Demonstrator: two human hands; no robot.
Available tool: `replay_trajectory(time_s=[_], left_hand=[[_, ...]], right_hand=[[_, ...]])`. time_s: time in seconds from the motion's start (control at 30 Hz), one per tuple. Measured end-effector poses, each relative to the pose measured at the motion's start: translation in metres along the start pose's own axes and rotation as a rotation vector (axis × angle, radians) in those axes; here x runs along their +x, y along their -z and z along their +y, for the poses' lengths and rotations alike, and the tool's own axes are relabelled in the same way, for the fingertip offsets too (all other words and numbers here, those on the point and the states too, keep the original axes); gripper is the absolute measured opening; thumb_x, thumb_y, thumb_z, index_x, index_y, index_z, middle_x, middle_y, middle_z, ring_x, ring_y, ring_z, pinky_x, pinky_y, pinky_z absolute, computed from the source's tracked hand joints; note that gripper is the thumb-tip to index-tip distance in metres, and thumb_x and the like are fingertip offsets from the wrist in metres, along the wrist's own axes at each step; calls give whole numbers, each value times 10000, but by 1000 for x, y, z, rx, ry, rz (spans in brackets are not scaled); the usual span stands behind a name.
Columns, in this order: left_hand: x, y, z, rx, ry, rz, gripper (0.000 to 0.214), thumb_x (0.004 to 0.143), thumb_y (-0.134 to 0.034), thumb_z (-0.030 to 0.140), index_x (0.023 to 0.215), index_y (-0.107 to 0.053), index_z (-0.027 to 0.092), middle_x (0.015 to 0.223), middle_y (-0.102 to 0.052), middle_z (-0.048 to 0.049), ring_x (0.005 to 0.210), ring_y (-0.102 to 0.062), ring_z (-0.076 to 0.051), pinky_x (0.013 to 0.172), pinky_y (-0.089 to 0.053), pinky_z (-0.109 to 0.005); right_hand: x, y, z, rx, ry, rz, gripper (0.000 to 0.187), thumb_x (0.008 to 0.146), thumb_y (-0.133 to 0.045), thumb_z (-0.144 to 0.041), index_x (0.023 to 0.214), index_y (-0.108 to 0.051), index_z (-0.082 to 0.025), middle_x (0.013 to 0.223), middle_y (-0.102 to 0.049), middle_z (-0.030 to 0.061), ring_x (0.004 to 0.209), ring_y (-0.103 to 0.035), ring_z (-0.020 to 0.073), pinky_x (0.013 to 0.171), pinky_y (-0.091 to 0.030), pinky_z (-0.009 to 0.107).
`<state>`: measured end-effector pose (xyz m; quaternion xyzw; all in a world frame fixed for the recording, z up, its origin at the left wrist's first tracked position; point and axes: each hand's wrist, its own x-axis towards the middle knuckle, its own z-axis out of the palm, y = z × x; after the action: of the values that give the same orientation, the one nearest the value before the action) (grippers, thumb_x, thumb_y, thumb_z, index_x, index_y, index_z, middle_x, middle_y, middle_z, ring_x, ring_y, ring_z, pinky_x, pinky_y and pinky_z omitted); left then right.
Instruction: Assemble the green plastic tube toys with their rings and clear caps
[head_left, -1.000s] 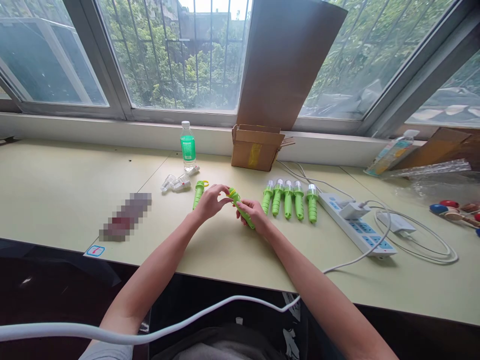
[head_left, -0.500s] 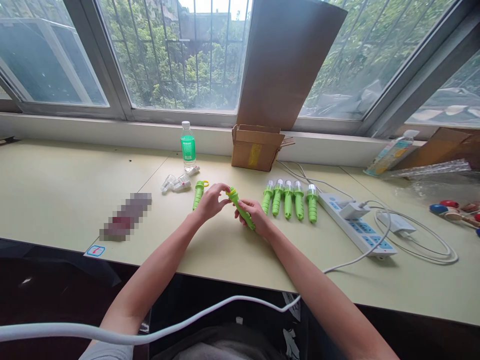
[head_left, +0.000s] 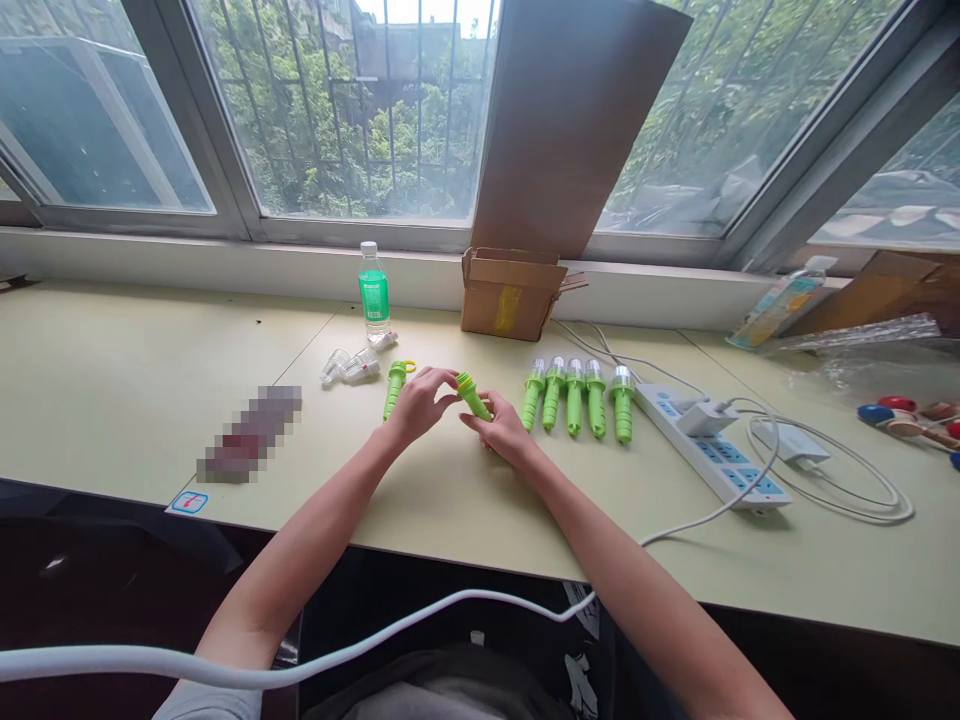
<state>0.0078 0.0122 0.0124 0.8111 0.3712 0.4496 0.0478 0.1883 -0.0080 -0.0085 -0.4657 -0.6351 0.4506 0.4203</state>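
My right hand (head_left: 504, 432) is wrapped round a green ribbed toy handle (head_left: 472, 395), its top end pointing up and left. My left hand (head_left: 417, 402) has its fingertips pinched at that top end. Just left of my left hand another green handle (head_left: 393, 386) with a yellow ring lies on the table. A few clear plastic caps (head_left: 349, 366) lie farther left. To the right of my hands several green handles with clear tops (head_left: 576, 394) lie side by side in a row.
A green-labelled water bottle (head_left: 373, 291) and an open cardboard box (head_left: 511, 293) stand by the window sill. A white power strip (head_left: 715, 444) with cables lies at the right, coloured wooden toys (head_left: 909, 417) beyond it. A white cable (head_left: 390, 628) crosses below the table's front edge.
My right hand has turned and closed further round the green handle, hiding its lower part. The left hand stays pinched at its top end.
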Motion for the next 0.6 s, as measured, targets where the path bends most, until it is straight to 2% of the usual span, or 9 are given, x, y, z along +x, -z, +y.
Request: replay_trajectory(time_s=[0.13,0.33,0.6], left_hand=[[2,0,0,-28,-6,7,142,775,-655,192,885,-567,207,1050,-658,-39,957,-616,-179,811,-515,-371],[2,-1,-5,-3,-3,-20,239,738,-689,181,923,-541,207,1029,-640,-38,949,-596,-179,783,-527,-362],[1,-2,-5,13,13,-32,155,768,-668,223,870,-552,203,999,-657,-38,931,-603,-182,780,-518,-362]], right_hand=[[-1,0,0,-11,55,82,365,661,-694,-486,837,-527,-213,749,-579,-13,416,-451,78,349,-367,233],[-1,0,-3,-56,122,16,350,760,-581,-528,870,-618,-198,691,-564,0,478,-478,103,451,-413,255],[-2,4,-4,-134,92,-6,409,808,-511,-549,607,-538,-193,457,-455,-41,377,-409,89,439,-342,245]])
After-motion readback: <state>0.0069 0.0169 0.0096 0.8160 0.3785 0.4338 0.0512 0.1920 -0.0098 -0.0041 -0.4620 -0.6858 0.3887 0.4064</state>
